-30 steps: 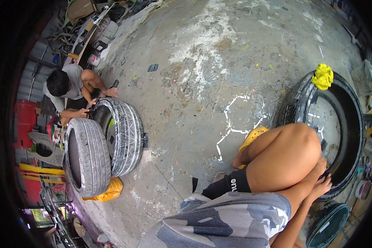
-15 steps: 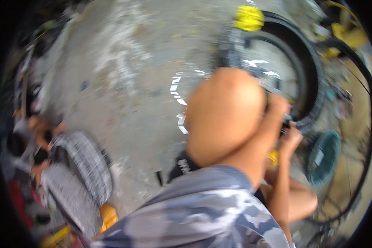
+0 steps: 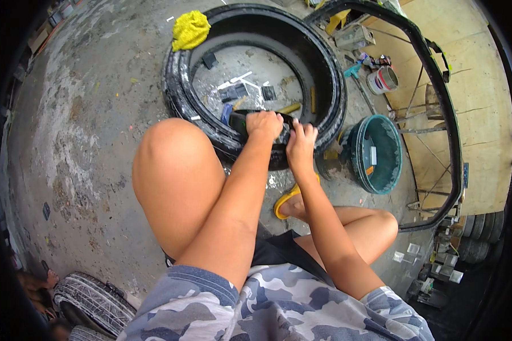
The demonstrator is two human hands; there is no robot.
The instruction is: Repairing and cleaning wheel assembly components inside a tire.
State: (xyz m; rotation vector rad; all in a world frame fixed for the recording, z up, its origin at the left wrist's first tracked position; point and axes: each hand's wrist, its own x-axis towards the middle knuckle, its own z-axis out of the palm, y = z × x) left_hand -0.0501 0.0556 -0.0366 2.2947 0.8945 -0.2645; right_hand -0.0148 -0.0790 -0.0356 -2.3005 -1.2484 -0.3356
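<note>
A large black tyre [image 3: 329, 74] lies on its side before my bent legs, with a crumpled yellow cloth [image 3: 190, 29] on its upper left rim. My left hand [image 3: 263, 124] is closed on a dark item at the tyre's near edge; I cannot make out what it is. Just right and slightly lower, my right hand [image 3: 301, 139] has its fingers curled at the same edge, partly hiding what they grip. Inside the tyre's ring are dark patches [image 3: 233, 92], a blue piece [image 3: 226, 113], white strips and a yellowish stick [image 3: 290, 108].
A green tub [image 3: 389, 170] and a white bucket [image 3: 381, 79] stand right, near a black looped hose or frame [image 3: 452, 131] and plywood board [image 3: 489, 85]. Tyres [image 3: 96, 292] and a co-worker's foot [image 3: 51, 278] are lower left. A yellow clog [image 3: 284, 204] shows below the tyre.
My view has swung right, bringing the tyre and both hands to the centre; the co-worker and their tyres have shifted to the lower left edge. My hands stay at the tyre's near rim.
</note>
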